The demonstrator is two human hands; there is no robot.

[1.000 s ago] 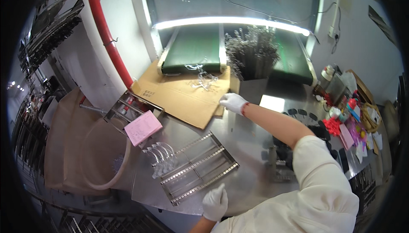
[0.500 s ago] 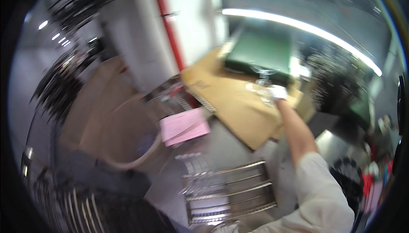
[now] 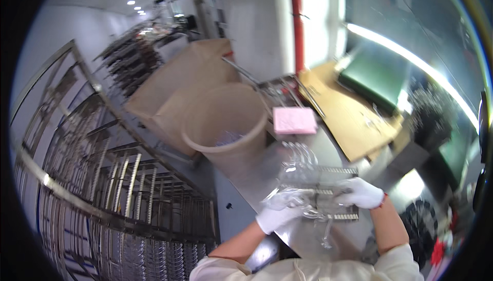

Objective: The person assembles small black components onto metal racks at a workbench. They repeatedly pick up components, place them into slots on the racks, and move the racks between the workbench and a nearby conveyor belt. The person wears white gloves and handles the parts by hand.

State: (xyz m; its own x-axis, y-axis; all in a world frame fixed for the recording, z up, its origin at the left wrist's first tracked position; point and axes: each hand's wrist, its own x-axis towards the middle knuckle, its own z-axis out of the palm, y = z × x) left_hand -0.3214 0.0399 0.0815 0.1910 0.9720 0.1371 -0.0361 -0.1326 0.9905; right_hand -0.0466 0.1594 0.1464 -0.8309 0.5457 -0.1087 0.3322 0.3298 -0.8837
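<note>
A metal rack with slotted bars (image 3: 351, 217) lies on the grey tabletop in front of me. My left hand (image 3: 280, 212), in a white glove, is closed on clear, shiny plastic pieces (image 3: 308, 210) at the rack's left side. Over the rack's right part, my gloved right hand (image 3: 359, 193) has its fingers drawn together; what is between them is too blurred to make out. More clear curved pieces (image 3: 300, 152) lie at the rack's far left end. Another clear piece (image 3: 326, 236) shows at its near edge.
Beyond the rack are a pink pad of paper (image 3: 295, 120) and a cardboard sheet (image 3: 344, 111) with a green case (image 3: 377, 75). A large beige bin (image 3: 224, 147) stands to the left. Tall metal racking (image 3: 72, 193) fills the near left; a red pipe (image 3: 297, 29) rises behind.
My right hand has come back from the cardboard near the green case to the rack. The left hand now shows at the rack's left side. The view has swung left.
</note>
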